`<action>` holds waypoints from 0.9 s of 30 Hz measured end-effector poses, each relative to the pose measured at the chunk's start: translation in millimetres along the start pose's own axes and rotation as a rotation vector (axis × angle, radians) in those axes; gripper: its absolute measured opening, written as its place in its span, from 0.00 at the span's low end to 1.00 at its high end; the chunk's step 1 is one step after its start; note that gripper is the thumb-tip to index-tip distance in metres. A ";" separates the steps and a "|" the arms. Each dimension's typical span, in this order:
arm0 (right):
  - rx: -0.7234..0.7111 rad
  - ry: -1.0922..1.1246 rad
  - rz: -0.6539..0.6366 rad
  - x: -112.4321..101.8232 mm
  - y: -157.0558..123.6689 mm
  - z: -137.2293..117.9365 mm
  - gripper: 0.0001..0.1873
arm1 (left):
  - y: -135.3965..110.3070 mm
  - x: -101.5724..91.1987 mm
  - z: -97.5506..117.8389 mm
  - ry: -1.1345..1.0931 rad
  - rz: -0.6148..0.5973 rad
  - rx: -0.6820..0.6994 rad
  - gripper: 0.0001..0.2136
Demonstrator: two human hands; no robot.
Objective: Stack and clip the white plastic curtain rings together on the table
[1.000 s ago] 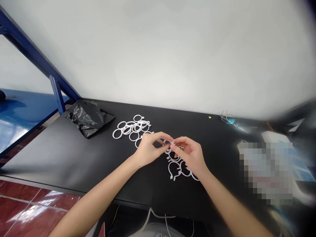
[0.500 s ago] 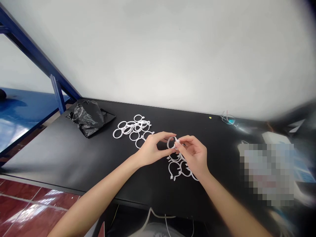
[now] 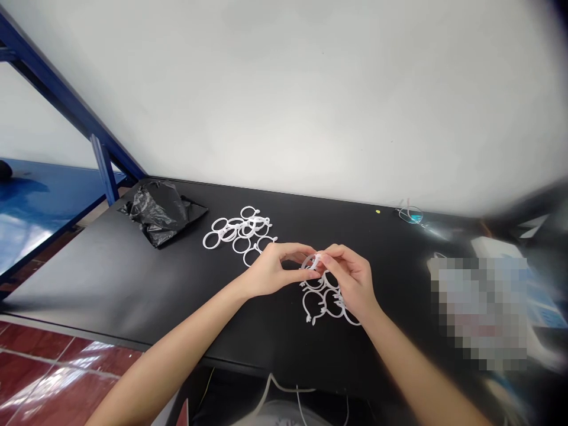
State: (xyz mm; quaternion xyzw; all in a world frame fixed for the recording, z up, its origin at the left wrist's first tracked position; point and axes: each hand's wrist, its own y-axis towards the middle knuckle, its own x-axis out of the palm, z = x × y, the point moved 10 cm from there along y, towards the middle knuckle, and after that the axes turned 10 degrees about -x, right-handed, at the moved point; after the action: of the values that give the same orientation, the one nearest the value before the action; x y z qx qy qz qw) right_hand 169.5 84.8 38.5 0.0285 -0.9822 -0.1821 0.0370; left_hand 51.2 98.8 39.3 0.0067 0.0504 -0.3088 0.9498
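Both my hands meet over the middle of a black table [image 3: 110,284], pinching one white plastic ring [image 3: 312,263] between them. My left hand [image 3: 273,269] grips the ring's left side with thumb and fingers. My right hand [image 3: 350,278] pinches its right side. Just below the hands lies a small cluster of white open rings with clips [image 3: 322,302]. A larger pile of white closed rings [image 3: 237,232] lies to the left, beyond my left hand.
A crumpled black plastic bag [image 3: 160,212] sits at the table's far left. A small clear item with a blue part [image 3: 410,214] lies near the wall at the back right. A blue metal frame [image 3: 102,165] stands left. A blurred-out area covers the right.
The ring was lifted slightly and turned between my fingers, then brought back down a little. My right hand shifted a touch to the right. The piles on the table have not moved.
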 end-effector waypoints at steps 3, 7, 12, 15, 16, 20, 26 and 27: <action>0.011 0.016 -0.004 0.3 -0.5 1.5 0.07 | 0.2 0.5 -1.4 -0.008 -0.007 -0.009 0.15; 0.020 0.038 0.004 1.0 -1.0 4.3 0.07 | 0.6 2.2 -1.2 0.004 -0.014 -0.011 0.16; 0.045 0.048 0.096 -8.4 -2.0 11.4 0.09 | -1.1 -25.6 8.7 0.335 0.152 0.038 0.16; 0.025 0.039 0.146 -15.6 -1.1 10.5 0.09 | -6.6 -63.8 12.4 0.641 0.298 0.018 0.13; 0.020 0.034 0.154 -17.2 -0.7 10.0 0.09 | -8.5 -75.6 10.1 0.694 0.301 -0.012 0.13; 0.022 0.024 0.162 -19.3 -0.8 10.0 0.08 | -18.0 -111.0 -7.6 0.854 0.261 -0.160 0.12; 0.029 0.010 0.164 -18.9 -2.1 11.1 0.08 | -22.4 -118.3 -26.6 0.947 0.219 -0.278 0.12; 0.028 0.009 0.164 -18.8 -1.8 11.3 0.08 | -21.9 -117.2 -28.5 0.954 0.210 -0.288 0.12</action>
State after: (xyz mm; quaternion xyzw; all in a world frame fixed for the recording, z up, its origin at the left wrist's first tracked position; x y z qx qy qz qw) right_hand 187.3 88.4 26.1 -0.0507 -0.9835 -0.1644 0.0559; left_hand -58.6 151.0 23.0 0.0209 0.5197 -0.1640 0.8382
